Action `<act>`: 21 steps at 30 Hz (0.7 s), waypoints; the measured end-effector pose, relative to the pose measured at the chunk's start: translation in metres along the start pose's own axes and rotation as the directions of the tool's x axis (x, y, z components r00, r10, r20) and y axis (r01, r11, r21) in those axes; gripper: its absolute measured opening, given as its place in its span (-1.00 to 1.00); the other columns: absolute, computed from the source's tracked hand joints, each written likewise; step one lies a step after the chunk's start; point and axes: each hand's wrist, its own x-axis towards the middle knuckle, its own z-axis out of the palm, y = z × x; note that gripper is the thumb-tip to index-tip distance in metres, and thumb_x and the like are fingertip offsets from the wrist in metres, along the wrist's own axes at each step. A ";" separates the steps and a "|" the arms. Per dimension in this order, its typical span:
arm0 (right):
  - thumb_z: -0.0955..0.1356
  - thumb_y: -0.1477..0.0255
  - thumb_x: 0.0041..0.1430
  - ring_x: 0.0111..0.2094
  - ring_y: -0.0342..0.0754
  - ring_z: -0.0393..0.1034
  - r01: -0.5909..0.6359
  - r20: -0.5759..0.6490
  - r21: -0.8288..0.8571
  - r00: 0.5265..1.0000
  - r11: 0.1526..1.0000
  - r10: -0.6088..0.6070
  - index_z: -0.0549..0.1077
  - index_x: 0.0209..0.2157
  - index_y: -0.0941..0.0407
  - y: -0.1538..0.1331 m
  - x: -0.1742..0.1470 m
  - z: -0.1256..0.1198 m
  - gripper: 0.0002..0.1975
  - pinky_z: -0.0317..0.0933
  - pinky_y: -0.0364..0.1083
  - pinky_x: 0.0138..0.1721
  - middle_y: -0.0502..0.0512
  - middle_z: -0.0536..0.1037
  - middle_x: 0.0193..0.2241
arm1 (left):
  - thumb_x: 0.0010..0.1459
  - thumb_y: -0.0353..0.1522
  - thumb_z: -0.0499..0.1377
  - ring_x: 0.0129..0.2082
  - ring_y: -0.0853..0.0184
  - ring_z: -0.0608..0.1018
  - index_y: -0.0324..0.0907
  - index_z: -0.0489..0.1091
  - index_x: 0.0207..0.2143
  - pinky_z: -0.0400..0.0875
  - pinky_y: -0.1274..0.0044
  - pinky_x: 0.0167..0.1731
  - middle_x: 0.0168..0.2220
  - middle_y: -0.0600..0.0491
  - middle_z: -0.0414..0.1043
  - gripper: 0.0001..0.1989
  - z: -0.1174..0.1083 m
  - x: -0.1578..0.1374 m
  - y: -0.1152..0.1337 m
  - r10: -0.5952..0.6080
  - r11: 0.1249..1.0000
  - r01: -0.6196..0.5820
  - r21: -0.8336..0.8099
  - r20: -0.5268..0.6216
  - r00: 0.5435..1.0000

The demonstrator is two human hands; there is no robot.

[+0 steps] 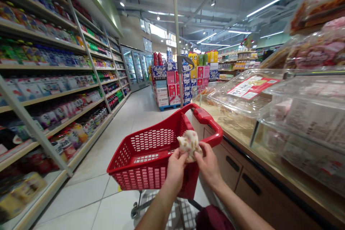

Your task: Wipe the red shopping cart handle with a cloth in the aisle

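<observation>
Along your left runs tall shelving [45,67], with straight pale ledges on slim metal uprights, packed with bottles and bagged goods. On your right stands a wood-faced counter [269,203], flat-fronted with dark recessed pulls; a dark strip marks its long edge, close beside your right forearm. Between them, smooth pale floor tiles [81,190] give you a broad lane on the left, reaching forward past the stacked cartons [172,82], which are square-edged and printed in red, white and blue.

Just in front of you is the red plastic basket [140,179] of a cart, its walls pierced by rows of slots, its rounded rim flaring outward at the far left. Its thick, curved handle [215,129] rises near your right hand, leaving little space between it and the counter. Clear, glossy plastic boxes [237,104] with raised lids sit on the counter top, well apart from your fingers.

Your left hand [176,163] and right hand [208,163] both pinch the lower part of one pale piece [188,143], thumbs toward you. It sits over the handle end of the basket, flattish and irregular, speckled brown and pink, its upper edge ragged and free.
</observation>
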 end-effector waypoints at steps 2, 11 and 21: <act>0.28 0.40 0.00 -0.01 0.08 0.20 0.188 0.008 -0.144 0.982 0.972 -0.189 0.28 -0.04 0.14 0.002 -0.007 0.000 -0.57 0.14 0.07 -0.01 0.22 0.30 -0.02 | -0.26 -0.36 0.26 -0.24 0.25 0.49 -0.25 0.38 -0.31 0.32 0.43 -0.15 -0.33 -0.01 0.49 -0.64 0.002 -0.002 0.000 -0.010 0.999 0.011 0.032 -0.019 1.000; 0.21 0.56 0.00 -0.11 -0.05 0.33 0.352 0.077 -0.178 0.936 0.919 -0.344 0.39 -0.17 0.07 0.006 0.045 -0.029 -0.67 0.22 -0.01 -0.05 0.10 0.46 -0.18 | -0.02 -0.25 0.01 -0.03 0.25 0.37 -0.22 0.29 -0.07 0.20 0.36 0.00 -0.03 -0.08 0.33 -0.57 -0.027 0.001 0.011 0.025 0.785 -0.091 0.613 0.115 0.993; 0.20 0.51 0.00 -0.10 -0.03 0.32 0.492 0.407 -0.456 0.856 0.741 -0.318 0.44 -0.21 0.10 0.024 0.075 -0.058 -0.69 0.19 0.00 -0.06 0.11 0.48 -0.18 | 0.14 -0.31 -0.12 0.05 0.21 0.27 -0.23 0.23 0.00 0.07 0.30 0.06 0.01 -0.06 0.31 -0.60 -0.118 0.021 -0.005 0.325 -0.221 -0.055 0.974 0.127 0.937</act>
